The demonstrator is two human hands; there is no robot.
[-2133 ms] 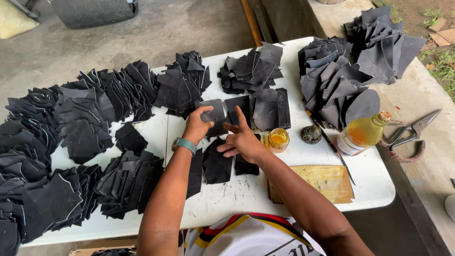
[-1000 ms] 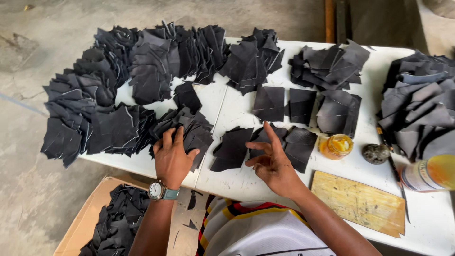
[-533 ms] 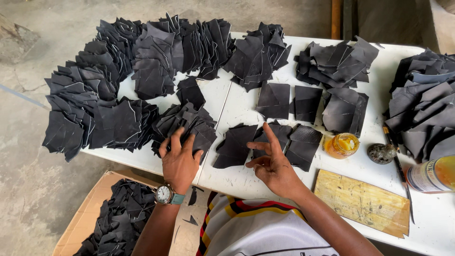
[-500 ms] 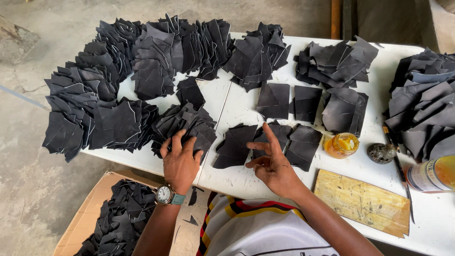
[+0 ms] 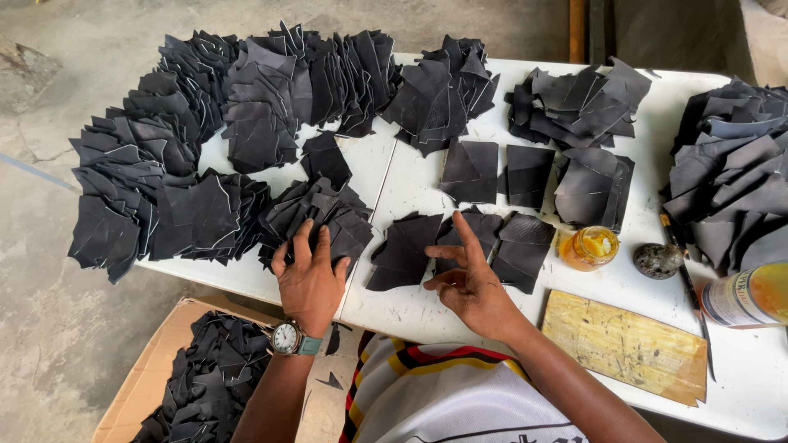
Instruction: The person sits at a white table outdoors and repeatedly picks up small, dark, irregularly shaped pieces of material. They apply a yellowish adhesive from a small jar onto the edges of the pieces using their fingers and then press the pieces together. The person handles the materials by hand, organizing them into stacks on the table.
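Note:
My left hand (image 5: 309,275), with a wristwatch (image 5: 287,338) on its wrist, lies flat with spread fingers on a loose pile of black leather pieces (image 5: 316,215) near the front edge of the white table (image 5: 410,308). My right hand (image 5: 468,279) hovers with fingers apart over three black leather pieces (image 5: 460,246) laid side by side; its index finger points at the middle one. Neither hand grips anything.
Stacks of black leather cut-outs (image 5: 246,107) ring the table's back, left and right (image 5: 730,180). A small glass jar of yellow glue (image 5: 588,248), a dark round lid (image 5: 658,260), a large can (image 5: 751,295) and a wooden board (image 5: 628,344) lie right. A cardboard box (image 5: 156,361) of black pieces sits below left.
The view has swung left and down. My left hand moved from the centre pieces to the left pile and settled there; my right hand stayed over the three laid-out pieces.

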